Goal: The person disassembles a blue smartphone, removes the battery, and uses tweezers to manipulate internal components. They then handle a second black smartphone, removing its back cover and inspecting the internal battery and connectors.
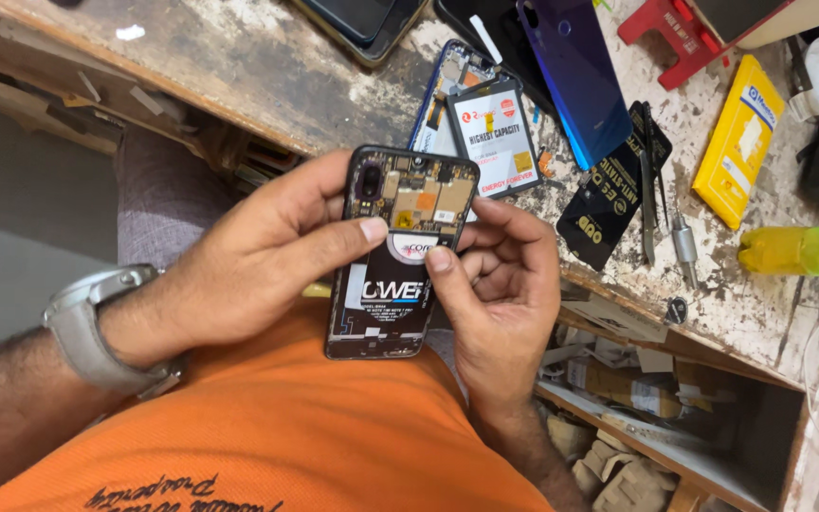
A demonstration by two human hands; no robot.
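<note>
Head view: both hands hold an opened phone (pixel 400 251) over the lap, just off the tabletop (pixel 267 66) edge. Left hand (pixel 248 261) wraps its left side, thumb laid across the battery (pixel 392 289); right hand (pixel 500 284) grips the right edge, thumb pressing the battery top. Likely step — seating or prising the battery. Next move calls for even, light thumb pressure, clear of the circuit board (pixel 419 194). On the tabletop lie a second open phone (pixel 485 123), blue back cover (pixel 575 81), tweezers (pixel 651 180) and yellow bottle (pixel 803 251).

Orange ribbed shirt (pixel 267 446) with dark script, grey wristwatch (pixel 97 327), grey trouser leg (pixel 158 194).
</note>
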